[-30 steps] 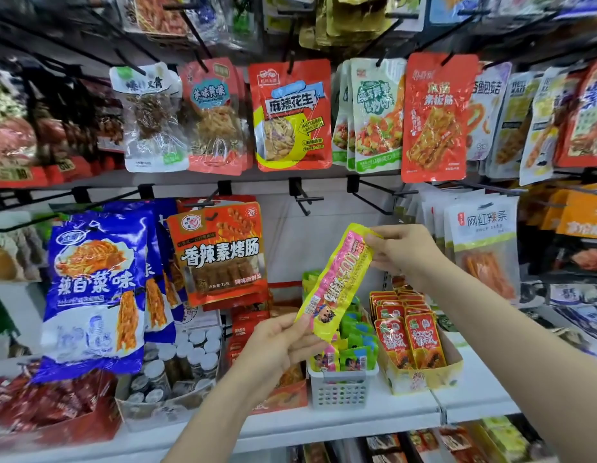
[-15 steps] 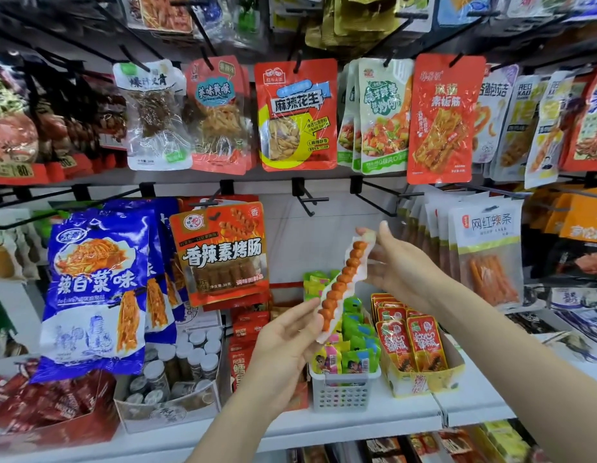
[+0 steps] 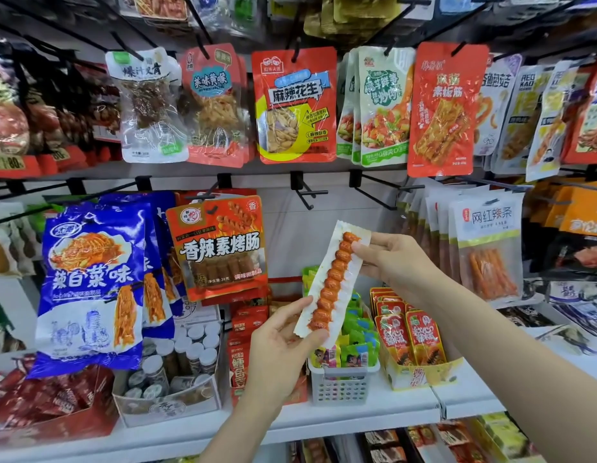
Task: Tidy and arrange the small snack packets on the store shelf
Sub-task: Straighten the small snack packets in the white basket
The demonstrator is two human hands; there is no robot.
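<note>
Fingers [image 3: 310, 304] of our left hand [image 3: 283, 342] pinch the lower end of a long narrow clear snack packet with a row of orange-red sausage pieces inside [image 3: 334, 282], thumb at the front and the other fingers curled behind it. Our right hand [image 3: 394, 262] pinches the upper end of the same packet between thumb and fingertips. We hold the packet in the air, tilted, with its top leaning to the right, in front of the white back wall of the display.

Just below the packet stands a small white plastic basket with holes [image 3: 340, 382], full of green and yellow small packets, on the white shelf [image 3: 324, 419]. To the right of the basket is a yellow cardboard tray [image 3: 420, 375] with small red packets standing in it. To the left of our hands hangs an orange bag with a picture of grilled sausages [image 3: 220, 248], and further left a large blue bag [image 3: 90, 282]. Above, a red peanut bag [image 3: 295, 105] hangs on a black hook.
</note>
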